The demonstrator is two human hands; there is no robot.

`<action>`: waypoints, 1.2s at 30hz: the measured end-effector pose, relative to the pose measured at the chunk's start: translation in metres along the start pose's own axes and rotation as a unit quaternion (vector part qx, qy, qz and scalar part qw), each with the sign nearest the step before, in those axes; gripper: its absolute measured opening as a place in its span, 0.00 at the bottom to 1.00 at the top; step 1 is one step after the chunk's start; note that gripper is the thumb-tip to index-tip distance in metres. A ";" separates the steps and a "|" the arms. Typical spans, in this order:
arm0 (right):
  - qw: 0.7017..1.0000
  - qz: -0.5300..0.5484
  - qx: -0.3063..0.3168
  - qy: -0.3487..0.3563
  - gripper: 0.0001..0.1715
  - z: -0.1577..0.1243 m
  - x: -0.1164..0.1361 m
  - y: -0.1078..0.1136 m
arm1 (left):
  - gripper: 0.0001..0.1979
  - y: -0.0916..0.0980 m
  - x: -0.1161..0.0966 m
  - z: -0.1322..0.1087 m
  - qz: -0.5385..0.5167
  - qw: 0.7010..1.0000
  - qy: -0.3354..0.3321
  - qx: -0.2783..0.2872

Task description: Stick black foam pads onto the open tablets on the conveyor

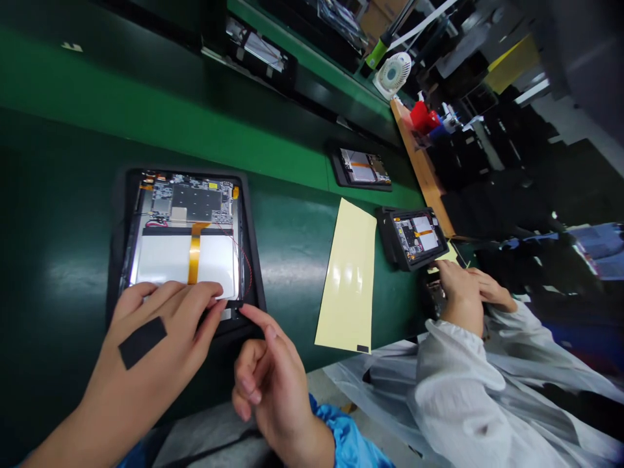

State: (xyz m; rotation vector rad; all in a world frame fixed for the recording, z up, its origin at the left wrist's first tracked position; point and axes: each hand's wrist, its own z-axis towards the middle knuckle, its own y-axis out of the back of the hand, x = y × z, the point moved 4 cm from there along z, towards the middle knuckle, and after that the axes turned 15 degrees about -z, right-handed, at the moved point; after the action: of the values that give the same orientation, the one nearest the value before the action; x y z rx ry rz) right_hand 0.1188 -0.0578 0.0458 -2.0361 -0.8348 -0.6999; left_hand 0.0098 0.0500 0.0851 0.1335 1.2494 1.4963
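An opened tablet lies face down in a black frame on the green bench, showing a circuit board above a silver battery. An orange flex cable crosses the battery. My left hand rests its spread fingers on the battery's lower edge, and a black strip is stuck on its back. My right hand sits below the tablet, its index fingertip at the black frame's lower right corner. It holds nothing that I can see.
A pale yellow sheet lies on the green bench. Two more opened tablets stand further along. A co-worker's hands work at the right, with a white sleeve below them. A small white fan stands beyond.
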 end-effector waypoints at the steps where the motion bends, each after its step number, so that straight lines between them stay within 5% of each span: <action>1: 1.000 -0.006 0.002 -0.003 0.33 0.000 0.001 0.000 | 0.18 0.000 -0.003 0.001 0.010 1.000 -0.008 0.002; 6: 0.999 -0.038 0.005 -0.017 0.38 0.000 0.002 0.000 | 0.21 -0.001 -0.003 0.005 0.018 0.998 -0.037 0.041; 13: 0.998 -0.058 0.023 -0.025 0.42 0.003 -0.001 0.002 | 0.20 0.010 0.021 0.000 -0.099 0.979 -0.137 0.116; 22: 0.996 -0.071 0.042 -0.030 0.42 0.005 0.002 0.003 | 0.22 0.013 0.028 0.018 -0.090 0.969 -0.195 0.118; 36: 0.994 -0.067 0.076 -0.048 0.42 0.005 0.003 0.008 | 0.23 0.010 0.038 0.026 -0.129 0.965 -0.200 0.105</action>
State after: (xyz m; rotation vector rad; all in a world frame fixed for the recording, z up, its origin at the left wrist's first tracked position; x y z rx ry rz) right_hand 0.1278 -0.0561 0.0420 -1.9016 -1.0560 -0.5948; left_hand 0.0065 0.0977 0.0840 0.3798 1.0457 1.0452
